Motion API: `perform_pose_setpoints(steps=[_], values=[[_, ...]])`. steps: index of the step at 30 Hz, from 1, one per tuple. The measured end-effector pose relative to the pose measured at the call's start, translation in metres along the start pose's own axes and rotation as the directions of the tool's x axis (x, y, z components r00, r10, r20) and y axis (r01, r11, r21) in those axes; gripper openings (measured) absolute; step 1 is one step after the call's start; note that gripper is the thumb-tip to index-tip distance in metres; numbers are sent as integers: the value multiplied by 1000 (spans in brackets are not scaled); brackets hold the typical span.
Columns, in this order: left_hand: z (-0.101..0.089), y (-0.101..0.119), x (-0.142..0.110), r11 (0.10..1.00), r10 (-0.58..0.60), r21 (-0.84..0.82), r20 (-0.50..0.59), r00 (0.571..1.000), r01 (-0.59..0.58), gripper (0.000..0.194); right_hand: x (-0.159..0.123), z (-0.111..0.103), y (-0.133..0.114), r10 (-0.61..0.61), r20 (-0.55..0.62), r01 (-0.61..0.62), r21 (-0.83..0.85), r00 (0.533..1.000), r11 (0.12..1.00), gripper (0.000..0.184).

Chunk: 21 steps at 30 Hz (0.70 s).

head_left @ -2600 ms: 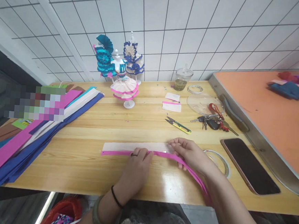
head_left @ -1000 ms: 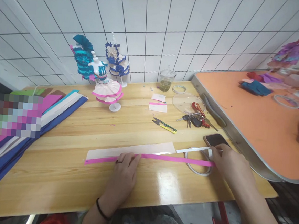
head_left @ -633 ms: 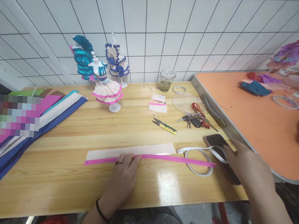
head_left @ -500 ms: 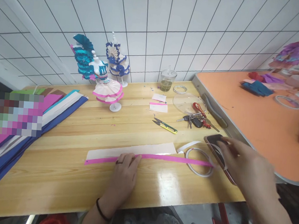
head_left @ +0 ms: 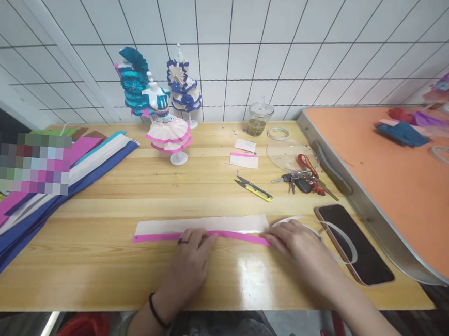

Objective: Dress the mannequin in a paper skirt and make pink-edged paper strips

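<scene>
A narrow pink paper strip [head_left: 242, 236] runs along the front edge of a longer pale pink paper piece [head_left: 212, 223]. My left hand [head_left: 190, 256] presses on the strip's middle with bent fingers held together. At its right end, my right hand [head_left: 300, 244] has its fingertips closed on the strip. A white tape ring [head_left: 353, 245] shows behind the right hand, partly over a phone [head_left: 369, 252]. The rest of that ring is hidden by the hand. Above the papers lie yellow-and-black thread snips [head_left: 257, 191].
Two paper-dressed mannequins [head_left: 168, 132] stand at the back. Long coloured paper strips [head_left: 88, 170] are stacked at left. Keys [head_left: 304, 184], a clear disc [head_left: 282, 154], a lidded glass cup [head_left: 256, 128] and small paper pieces [head_left: 243, 160] sit behind. A raised orange table [head_left: 394, 186] adjoins at right.
My right hand has moved left from over the phone to the pink strip's right end. The tape ring has shifted right onto the phone. My left hand stays on the strip.
</scene>
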State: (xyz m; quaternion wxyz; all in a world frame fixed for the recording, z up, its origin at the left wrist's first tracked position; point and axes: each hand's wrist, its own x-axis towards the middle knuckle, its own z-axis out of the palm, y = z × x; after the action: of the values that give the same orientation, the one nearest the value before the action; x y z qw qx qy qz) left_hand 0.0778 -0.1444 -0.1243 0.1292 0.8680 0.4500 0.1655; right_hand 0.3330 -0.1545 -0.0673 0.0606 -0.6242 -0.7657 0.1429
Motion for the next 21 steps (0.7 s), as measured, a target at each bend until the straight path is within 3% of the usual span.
perform_pose_setpoints(steps=[6,11,17,21], values=[[1,-1,1,1000,0,-13,-1,1000,0,43,-1,-6,-3,22,61,-28,101,998,994,25],[0,0,0,1000,-8,-6,4,1000,8,44,-5,-5,-1,8,-7,-7,84,1000,996,23],[0,0,1,1000,-1,5,-6,1000,1,43,-4,-2,-1,177,16,-178,62,984,982,31],[-1,1,1,1000,-3,10,-1,1000,3,42,-1,-2,-1,199,15,-199,90,980,976,26]])
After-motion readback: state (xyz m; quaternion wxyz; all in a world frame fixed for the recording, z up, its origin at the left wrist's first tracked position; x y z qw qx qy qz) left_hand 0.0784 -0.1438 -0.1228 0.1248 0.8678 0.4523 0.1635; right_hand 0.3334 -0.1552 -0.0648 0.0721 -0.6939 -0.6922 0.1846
